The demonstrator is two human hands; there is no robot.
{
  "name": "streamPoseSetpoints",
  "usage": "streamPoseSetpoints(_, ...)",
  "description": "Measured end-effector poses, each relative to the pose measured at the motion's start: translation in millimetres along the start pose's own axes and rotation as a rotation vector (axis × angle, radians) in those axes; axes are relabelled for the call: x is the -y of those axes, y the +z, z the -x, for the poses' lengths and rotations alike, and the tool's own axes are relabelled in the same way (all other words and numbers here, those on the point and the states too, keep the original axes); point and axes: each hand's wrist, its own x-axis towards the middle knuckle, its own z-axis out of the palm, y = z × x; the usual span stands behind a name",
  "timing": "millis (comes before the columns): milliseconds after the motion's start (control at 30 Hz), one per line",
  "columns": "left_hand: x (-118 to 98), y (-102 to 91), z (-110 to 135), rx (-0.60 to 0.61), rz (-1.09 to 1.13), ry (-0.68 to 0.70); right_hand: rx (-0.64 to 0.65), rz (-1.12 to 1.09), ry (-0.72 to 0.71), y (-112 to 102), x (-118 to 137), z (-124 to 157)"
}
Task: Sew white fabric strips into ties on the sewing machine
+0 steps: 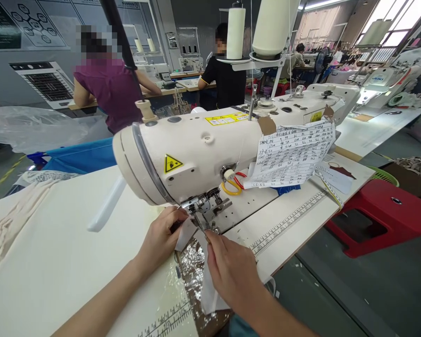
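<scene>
My left hand (163,234) is closed near the needle area, its thumb and fingers pinching a white fabric piece (185,235). My right hand (233,267) is closed around a slim metal tool (200,223) that looks like tweezers, its tip pointing at the presser foot area. More white fabric (209,288) hangs below that hand, over a shiny, film-covered strip at the table edge. Above both hands stands the white sewing machine (192,150). Its needle and the left fingertips are partly hidden.
Scissors with yellow and red handles (233,186) lie behind the needle area. A handwritten sheet (293,154) hangs on the machine. Printed rulers (291,220) mark the table, and a red stool (386,210) stands right. Cream fabric (14,224) lies left. People sit at machines beyond.
</scene>
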Motion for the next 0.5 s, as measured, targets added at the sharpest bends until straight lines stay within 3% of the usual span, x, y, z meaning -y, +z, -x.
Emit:
streamPoseSetpoints(300, -2, 1.6, 0, -0.021, -0.245, 0.365, 0.001, 0.043, 0.001, 0, 1, -3)
streamPoseSetpoints(433, -8, -3.3, -2, 0.020, -0.273, 0.427, -0.016, 0.051, 0.017, -5, 2, 4)
streamPoseSetpoints(500, -10, -6.5, 0, 0.052, -0.263, 0.429, -0.003, -0.049, 0.041, -12, 1, 17)
